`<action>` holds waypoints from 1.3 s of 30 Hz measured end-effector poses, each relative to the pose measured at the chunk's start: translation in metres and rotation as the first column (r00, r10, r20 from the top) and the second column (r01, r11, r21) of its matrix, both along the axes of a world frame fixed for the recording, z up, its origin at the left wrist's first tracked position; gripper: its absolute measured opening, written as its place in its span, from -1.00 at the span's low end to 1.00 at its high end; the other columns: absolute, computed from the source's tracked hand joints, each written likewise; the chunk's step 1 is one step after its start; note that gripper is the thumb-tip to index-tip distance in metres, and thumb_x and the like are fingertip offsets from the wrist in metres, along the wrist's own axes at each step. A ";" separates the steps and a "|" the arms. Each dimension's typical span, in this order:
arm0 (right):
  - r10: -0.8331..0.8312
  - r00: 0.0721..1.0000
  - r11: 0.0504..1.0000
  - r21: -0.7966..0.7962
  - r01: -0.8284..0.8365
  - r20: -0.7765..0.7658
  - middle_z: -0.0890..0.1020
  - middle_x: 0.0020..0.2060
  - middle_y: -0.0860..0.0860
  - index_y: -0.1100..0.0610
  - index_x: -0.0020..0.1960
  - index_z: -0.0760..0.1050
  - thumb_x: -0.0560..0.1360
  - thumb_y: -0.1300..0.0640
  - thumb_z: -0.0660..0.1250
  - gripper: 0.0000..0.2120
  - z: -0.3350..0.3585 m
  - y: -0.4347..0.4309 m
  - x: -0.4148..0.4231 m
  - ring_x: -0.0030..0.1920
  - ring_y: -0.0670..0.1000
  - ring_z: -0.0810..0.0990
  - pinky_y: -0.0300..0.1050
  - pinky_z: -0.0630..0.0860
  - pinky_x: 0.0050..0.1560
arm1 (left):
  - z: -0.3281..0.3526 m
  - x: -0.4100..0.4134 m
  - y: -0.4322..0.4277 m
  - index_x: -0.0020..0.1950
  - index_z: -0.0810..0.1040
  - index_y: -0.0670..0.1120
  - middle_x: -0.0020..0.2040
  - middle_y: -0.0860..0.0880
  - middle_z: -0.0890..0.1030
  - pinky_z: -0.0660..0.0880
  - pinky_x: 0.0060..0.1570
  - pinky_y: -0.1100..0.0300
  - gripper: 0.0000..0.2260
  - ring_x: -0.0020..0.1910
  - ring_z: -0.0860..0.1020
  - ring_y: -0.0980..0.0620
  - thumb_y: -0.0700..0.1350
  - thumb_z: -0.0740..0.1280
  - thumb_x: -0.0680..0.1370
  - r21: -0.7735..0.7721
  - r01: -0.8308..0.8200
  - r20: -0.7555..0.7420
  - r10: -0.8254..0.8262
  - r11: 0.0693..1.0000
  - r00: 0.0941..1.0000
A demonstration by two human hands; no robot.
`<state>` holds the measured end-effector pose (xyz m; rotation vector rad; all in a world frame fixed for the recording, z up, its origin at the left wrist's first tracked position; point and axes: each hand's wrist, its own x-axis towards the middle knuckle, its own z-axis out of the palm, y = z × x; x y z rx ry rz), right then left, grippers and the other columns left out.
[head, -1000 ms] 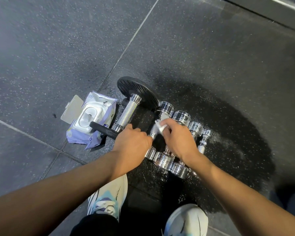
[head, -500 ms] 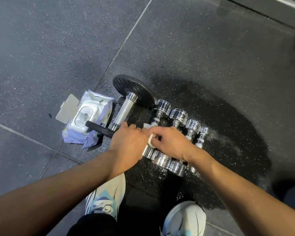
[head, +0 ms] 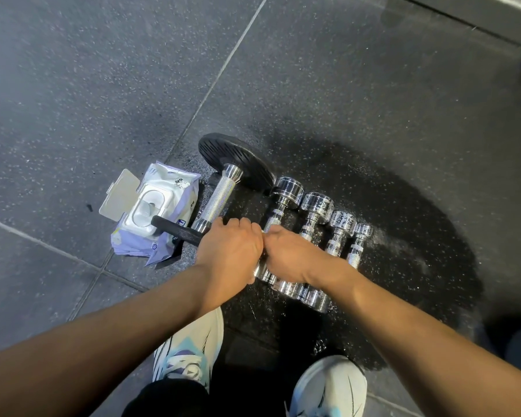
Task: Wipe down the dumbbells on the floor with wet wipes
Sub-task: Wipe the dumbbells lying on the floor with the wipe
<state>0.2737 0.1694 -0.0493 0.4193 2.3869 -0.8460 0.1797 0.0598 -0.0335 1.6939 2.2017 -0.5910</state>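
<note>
On the dark speckled rubber floor tiles (head: 73, 85), just past centre, four small chrome dumbbells (head: 316, 218) lie side by side, touching, their mirror-bright heads stepping down in size toward 3 o'clock. Their knurled handles run from about 7 o'clock to 1 o'clock, all parallel. Beside the largest, at its 9 o'clock side, lies a bigger dumbbell with a knurled steel handle and black ribbed plates (head: 220, 191), on the same slant; its far plate leans against the first chrome head.

Both hands meet over the near half of the largest chrome dumbbell. The left hand (head: 230, 251) is curled, knuckles up, covering the near end of the handle; what its fingers grip is hidden. The right hand (head: 292, 254) is likewise closed over the handle, and I cannot tell whether a wipe sits under it (no white shows between the fingers). The hands block the near heads of the first two dumbbells in part.

At 9 o'clock from the hands sits a white and lilac soft pack of wet wipes (head: 160, 212), its plastic flip lid (head: 119, 194) standing open; the big dumbbell's near black plate rests on the pack's edge. A dark wet patch (head: 403, 206) spreads over the floor under and toward 3 o'clock of the chrome row. Two white and blue trainers (head: 190, 350) show at 6 o'clock.
</note>
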 end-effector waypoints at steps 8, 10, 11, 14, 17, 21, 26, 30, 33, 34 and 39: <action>-0.165 0.986 0.983 -0.084 0.162 -0.032 0.69 0.02 -0.08 -0.03 0.18 0.63 0.67 0.24 0.17 -0.68 0.003 0.021 0.022 -0.31 -0.14 0.57 -0.36 0.44 -0.35 | 0.002 0.002 0.002 0.31 0.35 -0.14 0.18 -0.09 0.50 0.42 0.21 -0.06 -0.40 0.13 0.55 -0.06 0.18 0.47 0.47 -0.036 -0.004 0.017 0.005 0.999 1.000; -0.190 0.982 0.976 -0.104 0.191 0.022 0.67 0.17 -0.03 -0.01 0.30 0.59 0.67 0.23 0.15 -0.66 0.000 0.018 0.026 -0.38 -0.22 0.49 -0.44 0.33 -0.46 | 0.002 0.003 0.003 0.32 0.36 -0.13 0.20 -0.09 0.51 0.40 0.21 -0.06 -0.43 0.15 0.55 -0.07 0.15 0.47 0.48 -0.061 -0.011 0.018 0.012 0.998 1.000; -0.218 0.975 0.969 -0.113 0.221 0.039 0.66 0.17 -0.01 -0.01 0.31 0.56 0.67 0.22 0.15 -0.68 -0.003 0.015 0.027 -0.40 -0.22 0.47 -0.43 0.32 -0.48 | 0.002 0.003 0.004 0.33 0.36 -0.13 0.21 -0.09 0.51 0.39 0.22 -0.06 -0.43 0.16 0.55 -0.08 0.14 0.47 0.48 -0.070 -0.013 0.019 0.015 0.997 1.000; -0.288 0.956 0.950 -0.110 0.293 0.060 0.68 -0.08 0.02 0.04 0.26 0.44 0.70 0.10 0.16 -0.82 -0.007 0.003 0.023 -0.37 -0.13 0.55 -0.28 0.41 -0.44 | 0.003 0.003 0.004 0.34 0.36 -0.13 0.22 -0.10 0.53 0.38 0.25 -0.08 -0.44 0.19 0.54 -0.09 0.11 0.47 0.49 -0.086 -0.013 0.014 0.015 0.996 1.000; -0.321 0.943 0.938 -0.105 0.330 0.091 0.62 -0.14 0.08 0.09 0.21 0.30 0.67 0.19 0.15 -0.87 -0.011 -0.006 0.014 -0.26 -0.01 0.58 -0.14 0.47 -0.35 | 0.005 0.003 0.004 0.35 0.36 -0.14 0.24 -0.10 0.53 0.38 0.26 -0.08 -0.47 0.21 0.54 -0.09 0.07 0.45 0.51 -0.088 -0.018 0.019 0.020 0.996 1.000; -0.344 0.933 0.924 -0.141 0.356 0.107 0.62 -0.17 0.02 0.07 0.17 0.38 0.67 0.18 0.16 -0.90 -0.004 -0.001 0.012 -0.28 -0.02 0.59 -0.17 0.46 -0.37 | 0.004 0.002 0.004 0.36 0.36 -0.15 0.24 -0.11 0.53 0.38 0.27 -0.08 -0.49 0.21 0.54 -0.09 0.03 0.45 0.53 -0.104 -0.022 0.018 0.024 0.994 1.000; -0.395 0.918 0.890 -0.235 0.392 0.035 0.65 -0.08 -0.01 -0.05 0.05 0.50 0.60 0.31 0.20 -0.74 0.011 0.018 0.016 -0.34 -0.04 0.57 -0.25 0.41 -0.46 | 0.004 0.002 0.005 0.37 0.37 -0.15 0.23 -0.11 0.53 0.38 0.29 -0.08 -0.52 0.21 0.53 -0.09 -0.01 0.44 0.55 -0.126 -0.019 0.022 0.022 0.992 1.000; -0.246 0.969 0.941 -0.242 0.236 -0.010 0.63 0.10 0.00 -0.15 0.07 0.37 0.56 0.36 0.14 -0.62 0.002 0.010 0.017 -0.16 0.06 0.64 0.10 0.61 -0.23 | 0.005 0.001 0.005 0.38 0.40 -0.15 0.23 -0.10 0.55 0.38 0.29 -0.08 -0.53 0.22 0.52 -0.09 0.02 0.42 0.56 -0.131 -0.020 0.018 0.022 0.991 1.000; -0.154 0.984 0.983 -0.115 0.144 -0.086 0.46 0.04 0.01 -0.13 0.24 0.32 0.51 0.37 0.16 -0.53 -0.006 0.006 0.020 0.05 0.03 0.52 0.10 0.58 0.05 | 0.004 0.000 0.004 0.38 0.41 -0.12 0.23 -0.09 0.56 0.38 0.24 -0.05 -0.55 0.21 0.52 -0.09 0.03 0.40 0.57 -0.123 -0.007 0.037 0.012 0.992 0.999; -0.097 0.983 0.995 -0.031 0.094 -0.154 0.47 0.00 0.02 -0.10 0.29 0.32 0.49 0.37 0.18 -0.50 -0.009 0.006 0.020 0.07 0.04 0.46 0.08 0.53 0.09 | 0.004 0.000 0.004 0.38 0.41 -0.12 0.23 -0.09 0.56 0.39 0.24 -0.04 -0.55 0.21 0.52 -0.09 0.03 0.39 0.57 -0.118 -0.004 0.037 0.009 0.993 0.999; 0.114 0.937 0.927 0.374 0.018 -0.329 0.64 0.03 -0.02 0.02 0.42 0.38 0.46 0.35 0.25 -0.44 -0.025 0.020 0.030 0.03 0.04 0.41 0.01 0.42 0.02 | 0.002 0.000 0.005 0.41 0.38 -0.11 0.26 -0.09 0.54 0.38 0.26 -0.08 -0.51 0.24 0.50 -0.10 0.03 0.42 0.55 -0.147 -0.002 0.042 0.008 0.989 0.999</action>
